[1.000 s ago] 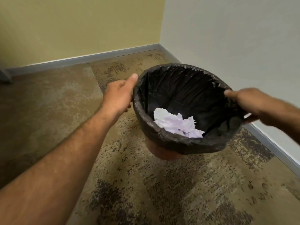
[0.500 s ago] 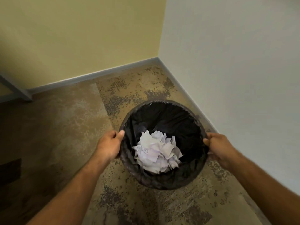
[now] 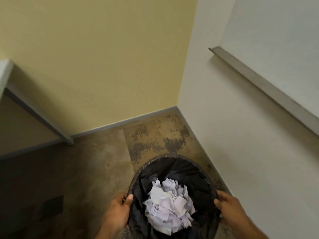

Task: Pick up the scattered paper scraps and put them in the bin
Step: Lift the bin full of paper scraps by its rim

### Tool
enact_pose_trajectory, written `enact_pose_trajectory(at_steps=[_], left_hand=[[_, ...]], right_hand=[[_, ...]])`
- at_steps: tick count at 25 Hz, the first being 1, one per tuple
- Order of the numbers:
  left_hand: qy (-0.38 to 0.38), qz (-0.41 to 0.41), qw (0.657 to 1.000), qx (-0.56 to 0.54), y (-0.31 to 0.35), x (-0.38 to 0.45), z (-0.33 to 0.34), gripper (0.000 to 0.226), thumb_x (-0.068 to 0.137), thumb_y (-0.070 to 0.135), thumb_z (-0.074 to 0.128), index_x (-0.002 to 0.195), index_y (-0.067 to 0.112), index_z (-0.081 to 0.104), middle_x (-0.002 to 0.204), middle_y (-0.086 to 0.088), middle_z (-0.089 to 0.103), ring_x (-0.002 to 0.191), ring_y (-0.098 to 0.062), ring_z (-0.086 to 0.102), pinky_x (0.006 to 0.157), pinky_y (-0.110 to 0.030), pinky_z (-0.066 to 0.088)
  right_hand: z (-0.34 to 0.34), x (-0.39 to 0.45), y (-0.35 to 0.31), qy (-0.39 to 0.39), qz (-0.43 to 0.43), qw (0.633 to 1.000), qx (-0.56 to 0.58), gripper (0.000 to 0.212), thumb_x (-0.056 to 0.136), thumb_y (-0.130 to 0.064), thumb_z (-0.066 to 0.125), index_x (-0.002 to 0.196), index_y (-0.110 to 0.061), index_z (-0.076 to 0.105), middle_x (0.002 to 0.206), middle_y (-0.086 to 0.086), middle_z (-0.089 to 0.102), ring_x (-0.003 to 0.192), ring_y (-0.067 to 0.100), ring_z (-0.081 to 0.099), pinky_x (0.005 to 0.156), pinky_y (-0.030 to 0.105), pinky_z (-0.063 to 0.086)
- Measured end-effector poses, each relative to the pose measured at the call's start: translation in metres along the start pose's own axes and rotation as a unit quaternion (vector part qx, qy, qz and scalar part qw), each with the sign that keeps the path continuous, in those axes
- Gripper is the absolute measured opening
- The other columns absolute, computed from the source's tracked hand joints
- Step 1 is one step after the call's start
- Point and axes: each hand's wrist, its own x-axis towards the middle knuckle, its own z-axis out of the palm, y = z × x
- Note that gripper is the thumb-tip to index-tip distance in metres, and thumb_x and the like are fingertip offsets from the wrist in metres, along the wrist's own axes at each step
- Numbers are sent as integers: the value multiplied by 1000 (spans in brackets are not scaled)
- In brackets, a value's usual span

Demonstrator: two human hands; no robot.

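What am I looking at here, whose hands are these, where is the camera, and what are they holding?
There is no machine: these are a person's two bare hands, seen from one wide-angle camera worn on the head, looking forward and down into a room corner. The left hand and the right hand each grip opposite sides of the rim of a bin lined with a black bag. Inside lies a heap of white paper scraps. Below is mottled brown carpet; no loose scraps show on it. A yellow wall meets a white wall.
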Motion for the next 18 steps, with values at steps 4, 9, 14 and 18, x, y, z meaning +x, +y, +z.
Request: enact_pose_trajectory(at_steps=[4, 9, 14, 18], left_hand=[[8, -5, 999, 48, 31, -15, -23, 30, 96, 49, 50, 88, 22, 60, 88, -5, 70, 89, -27, 69, 80, -36, 56], [13, -17, 999, 33, 72, -3, -43, 28, 96, 48, 51, 84, 25, 62, 80, 0, 70, 81, -23, 69, 76, -37, 59], [-18, -12, 1000, 18, 129, 47, -58, 28, 98, 40, 53, 86, 18, 65, 77, -6, 69, 77, -25, 69, 70, -35, 58], [-40, -29, 999, 21, 162, 109, -64, 28, 95, 40, 55, 82, 17, 63, 72, -7, 67, 78, -30, 70, 73, -44, 59]], right_hand=[[0, -10, -41, -3, -5, 1000, 18, 39, 87, 18, 48, 86, -11, 75, 70, 10, 74, 63, 21, 63, 66, 30, 49], [11, 10, -82, 13, -30, 999, -8, 40, 80, 24, 51, 87, -7, 75, 66, 4, 75, 70, 20, 63, 76, 36, 52], [33, 62, -123, 19, -9, 1000, 11, 41, 79, 22, 50, 87, -8, 77, 78, 12, 77, 75, 29, 69, 84, 49, 55], [51, 97, -171, 39, 19, 999, 11, 39, 82, 22, 48, 90, -5, 75, 73, 10, 75, 72, 27, 65, 76, 33, 49]])
